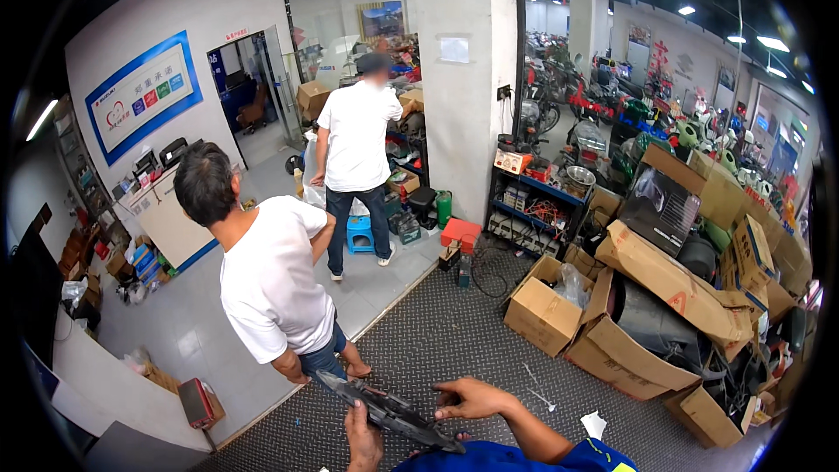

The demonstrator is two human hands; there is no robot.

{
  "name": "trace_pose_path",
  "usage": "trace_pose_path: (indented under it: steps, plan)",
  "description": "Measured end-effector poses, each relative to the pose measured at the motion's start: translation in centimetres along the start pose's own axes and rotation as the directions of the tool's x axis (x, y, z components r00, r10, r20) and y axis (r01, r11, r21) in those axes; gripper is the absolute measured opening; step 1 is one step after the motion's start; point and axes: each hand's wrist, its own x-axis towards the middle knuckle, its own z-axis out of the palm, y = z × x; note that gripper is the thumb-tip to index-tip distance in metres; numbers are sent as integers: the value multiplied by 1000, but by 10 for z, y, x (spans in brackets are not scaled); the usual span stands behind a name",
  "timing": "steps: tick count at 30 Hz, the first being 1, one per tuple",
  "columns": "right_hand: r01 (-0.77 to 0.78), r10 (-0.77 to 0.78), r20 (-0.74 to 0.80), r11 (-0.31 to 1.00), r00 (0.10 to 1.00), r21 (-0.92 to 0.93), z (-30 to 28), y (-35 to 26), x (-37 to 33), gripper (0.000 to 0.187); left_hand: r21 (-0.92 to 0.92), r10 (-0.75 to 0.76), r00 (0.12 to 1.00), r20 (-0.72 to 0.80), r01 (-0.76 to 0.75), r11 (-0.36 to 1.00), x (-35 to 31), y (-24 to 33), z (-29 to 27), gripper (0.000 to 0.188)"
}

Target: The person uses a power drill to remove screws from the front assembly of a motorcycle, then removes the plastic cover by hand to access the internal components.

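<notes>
A long, flat, dark panel (pixel 395 411), apparently plastic, lies tilted in front of me at the bottom of the head view. Its exact kind I cannot make out. My left hand (pixel 363 439) grips its near edge, thumb on top. Just past its far right side hovers my right hand (pixel 474 399), the index finger stretched out and the thumb apart from it. The right thumb comes close to the panel's edge; whether it touches is unclear. Nothing shows in the right hand.
A person in a white shirt (pixel 275 275) stands close ahead; another person (pixel 357 135) is at a shelf behind. Cardboard boxes (pixel 544 306) pile up on the right beside a rack (pixel 533 205). Patterned dark matting (pixel 419 323) covers the floor, with paper scraps (pixel 593 425).
</notes>
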Motion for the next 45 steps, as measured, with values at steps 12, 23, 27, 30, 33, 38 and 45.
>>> trace_pose_path:
  steps: [12, 23, 27, 30, 33, 38, 45]
  plan:
    - [41, -39, 44, 998, 998, -46, 9, -23, 17, 89, -55, -3, 994, -112, -3, 998, -24, 24, -12, 55]
    - [74, -67, 114, 996, 991, -59, 21, -26, 35, 92, -73, 17, 985, -172, -29, 997, -39, 48, -17, 55]
    - [73, -67, 152, 997, 986, -34, 22, -35, 40, 93, -103, 36, 977, -212, -59, 993, -44, 55, -19, 56]
    - [85, -77, 179, 996, 981, -35, 28, -32, 44, 94, -101, 68, 973, -221, -92, 991, -45, 49, -31, 57]
    - [79, -66, 218, 996, 974, -49, 33, -38, 47, 94, -124, 38, 975, -219, -66, 990, -50, 50, -42, 58]
    - [128, -120, 289, 992, 950, -9, 68, -29, 65, 95, -134, 24, 931, -365, -79, 988, -62, 59, -48, 59]
    - [270, -225, 463, 962, 857, -31, 118, -47, 93, 98, -122, 20, 834, -552, -104, 987, -105, 83, -66, 55]
